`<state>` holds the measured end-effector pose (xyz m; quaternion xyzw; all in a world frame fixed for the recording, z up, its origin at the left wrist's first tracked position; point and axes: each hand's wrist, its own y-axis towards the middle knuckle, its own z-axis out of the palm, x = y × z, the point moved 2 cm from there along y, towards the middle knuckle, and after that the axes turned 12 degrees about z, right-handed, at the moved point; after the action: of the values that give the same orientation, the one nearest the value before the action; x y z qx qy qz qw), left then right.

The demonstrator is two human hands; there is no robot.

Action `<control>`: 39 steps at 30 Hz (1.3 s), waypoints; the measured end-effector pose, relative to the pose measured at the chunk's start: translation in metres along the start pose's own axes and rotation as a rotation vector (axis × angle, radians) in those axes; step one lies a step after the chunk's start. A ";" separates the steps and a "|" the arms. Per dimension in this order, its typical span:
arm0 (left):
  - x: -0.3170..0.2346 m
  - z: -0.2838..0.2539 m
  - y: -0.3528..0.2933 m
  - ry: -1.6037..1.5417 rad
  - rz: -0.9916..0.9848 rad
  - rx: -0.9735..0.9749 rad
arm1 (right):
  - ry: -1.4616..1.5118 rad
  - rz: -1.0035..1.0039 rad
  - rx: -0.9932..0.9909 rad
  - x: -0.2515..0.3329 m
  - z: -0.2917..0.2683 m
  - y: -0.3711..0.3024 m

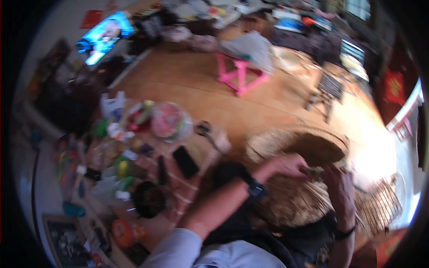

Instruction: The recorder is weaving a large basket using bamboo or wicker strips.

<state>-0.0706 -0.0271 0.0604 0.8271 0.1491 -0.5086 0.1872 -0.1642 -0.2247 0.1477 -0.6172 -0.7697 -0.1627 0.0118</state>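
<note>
**Two bare hands at the near rim of a wide, round, tan woven basket (262, 148)**

The basket sits in front of the person, its shadowed hollow facing up. The left hand (290, 165), below a dark wristwatch (256, 190), is at the near rim with its fingers curled inward; blur hides whether it grips anything. The right hand (340, 185), with a dark band (346, 233) at its wrist, is near the rim's right end, and I cannot tell whether it is closed on something. Thin, pale strips (316, 193) lie just left of it, over a rough, tan, fibrous mass (281, 207) below the hands.

To the left, a pinkish cloth-covered surface (183, 193) carries a black, flat, rectangular object (185, 161), dark-handled scissors (204, 129) and a round black bowl (149, 199). Beyond, on the orange-brown floor (277, 105), stands a bright pink plastic stool (241, 77) bearing a whitish plastic bag (254, 47).
</note>
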 end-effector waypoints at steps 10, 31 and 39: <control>-0.009 0.014 -0.006 0.289 -0.052 -0.201 | -0.062 0.048 -0.138 0.018 0.034 0.008; -0.012 0.010 -0.009 0.167 -0.008 -0.147 | 0.067 0.122 -0.036 0.034 0.065 -0.032; -0.011 0.019 0.004 0.340 -0.146 -0.205 | -0.034 0.129 -0.007 0.046 0.035 -0.047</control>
<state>-0.0888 -0.0402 0.0628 0.8646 0.2893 -0.3559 0.2052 -0.2132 -0.1809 0.1136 -0.6684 -0.7276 -0.1541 0.0070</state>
